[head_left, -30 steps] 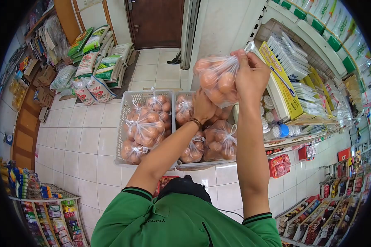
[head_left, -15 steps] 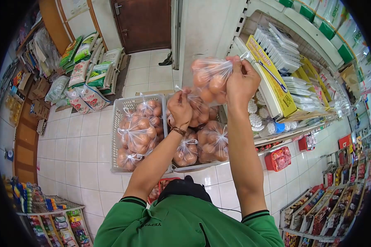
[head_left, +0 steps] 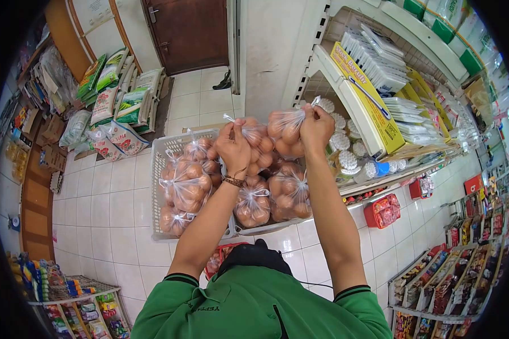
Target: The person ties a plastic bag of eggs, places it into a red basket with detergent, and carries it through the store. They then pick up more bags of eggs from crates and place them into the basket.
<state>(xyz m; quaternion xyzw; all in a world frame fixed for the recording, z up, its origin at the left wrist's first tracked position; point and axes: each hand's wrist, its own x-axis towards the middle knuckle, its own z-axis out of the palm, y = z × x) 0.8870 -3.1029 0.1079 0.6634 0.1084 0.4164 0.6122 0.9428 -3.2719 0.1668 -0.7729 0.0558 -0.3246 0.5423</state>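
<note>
My right hand (head_left: pixel 318 127) is closed on the gathered neck of a clear plastic bag of brown eggs (head_left: pixel 287 133), held over the back of the right crate (head_left: pixel 266 229). My left hand (head_left: pixel 233 148) pinches the knotted top of another bag of eggs (head_left: pixel 258 148) beside it. The two bags are side by side and seem to touch. Nearer me in the same crate lie more tied egg bags (head_left: pixel 289 192). Left of it stands a white plastic crate (head_left: pixel 159 169) with several bags of eggs (head_left: pixel 186 183). My fingertips partly hide the bag necks.
At right, a shelf (head_left: pixel 345 93) carries a yellow box (head_left: pixel 359 85) and white-lidded containers (head_left: pixel 340 142). Red containers (head_left: pixel 383 211) sit on the floor below. Rice sacks (head_left: pixel 119 101) are stacked at back left near a brown door (head_left: pixel 189 34). Snack racks (head_left: pixel 447 282) stand at lower right.
My right hand has brought its egg bag down and slightly left, from above the crate to beside the other bag. My left hand has shifted slightly left, still on its bag.
</note>
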